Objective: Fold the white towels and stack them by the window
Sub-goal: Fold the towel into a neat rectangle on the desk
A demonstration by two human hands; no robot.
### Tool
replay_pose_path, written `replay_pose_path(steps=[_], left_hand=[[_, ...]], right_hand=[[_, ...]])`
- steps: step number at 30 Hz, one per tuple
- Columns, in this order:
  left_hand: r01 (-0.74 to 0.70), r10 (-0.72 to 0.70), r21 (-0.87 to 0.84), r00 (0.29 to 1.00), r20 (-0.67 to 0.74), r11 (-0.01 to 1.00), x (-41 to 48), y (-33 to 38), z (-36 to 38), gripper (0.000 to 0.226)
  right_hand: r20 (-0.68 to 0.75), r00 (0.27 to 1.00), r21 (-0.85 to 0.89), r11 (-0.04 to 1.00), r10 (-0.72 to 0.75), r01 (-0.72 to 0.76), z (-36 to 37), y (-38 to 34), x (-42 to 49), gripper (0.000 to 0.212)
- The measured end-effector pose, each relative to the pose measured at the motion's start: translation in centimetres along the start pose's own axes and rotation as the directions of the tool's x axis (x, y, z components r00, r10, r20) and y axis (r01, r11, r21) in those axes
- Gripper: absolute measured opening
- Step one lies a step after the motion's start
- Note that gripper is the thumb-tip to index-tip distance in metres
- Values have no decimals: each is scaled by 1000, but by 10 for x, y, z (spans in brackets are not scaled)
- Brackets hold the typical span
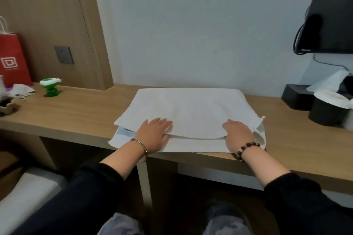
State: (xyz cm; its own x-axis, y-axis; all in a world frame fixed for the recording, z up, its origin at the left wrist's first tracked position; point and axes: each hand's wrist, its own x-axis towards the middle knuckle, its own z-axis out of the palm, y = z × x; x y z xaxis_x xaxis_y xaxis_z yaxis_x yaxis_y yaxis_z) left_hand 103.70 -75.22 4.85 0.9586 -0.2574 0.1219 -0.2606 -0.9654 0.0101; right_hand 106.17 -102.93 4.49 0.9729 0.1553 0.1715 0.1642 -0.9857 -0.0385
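A white towel (189,108) lies folded once on the wooden desk (76,114), its upper layer set back from the near edge so a strip of the lower layer shows along the desk's front. My left hand (152,133) rests flat on the near left part of the upper layer, fingers straight. On the near right part, my right hand (238,133) lies with its fingers over the fold's edge. No window is in view.
At the desk's left end stand a red paper bag (12,59), a green-and-white bottle (50,87) and crumpled paper (21,90). Black containers (328,110) and a tissue box (296,96) sit at the right, under a wall-mounted screen (330,15). A grey stool (24,196) is lower left.
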Motion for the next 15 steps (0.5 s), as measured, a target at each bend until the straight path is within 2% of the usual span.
replay_pose_path(steps=[4, 9, 13, 15], left_hand=[[10, -6, -76, 999, 50, 997, 13, 14, 12, 49], [60, -57, -56, 997, 59, 997, 15, 14, 17, 49], [68, -64, -56, 996, 60, 996, 16, 13, 17, 50], [68, -65, -52, 996, 59, 996, 15, 13, 18, 50]], right_hand=[[40, 999, 86, 996, 35, -39, -2, 1, 2, 41], [28, 979, 232, 951, 203, -204, -4, 20, -1, 43], [-82, 934, 185, 926, 347, -328, -3, 36, -3, 31], [-76, 910, 128, 909, 408, -397, 0, 45, -3, 27]])
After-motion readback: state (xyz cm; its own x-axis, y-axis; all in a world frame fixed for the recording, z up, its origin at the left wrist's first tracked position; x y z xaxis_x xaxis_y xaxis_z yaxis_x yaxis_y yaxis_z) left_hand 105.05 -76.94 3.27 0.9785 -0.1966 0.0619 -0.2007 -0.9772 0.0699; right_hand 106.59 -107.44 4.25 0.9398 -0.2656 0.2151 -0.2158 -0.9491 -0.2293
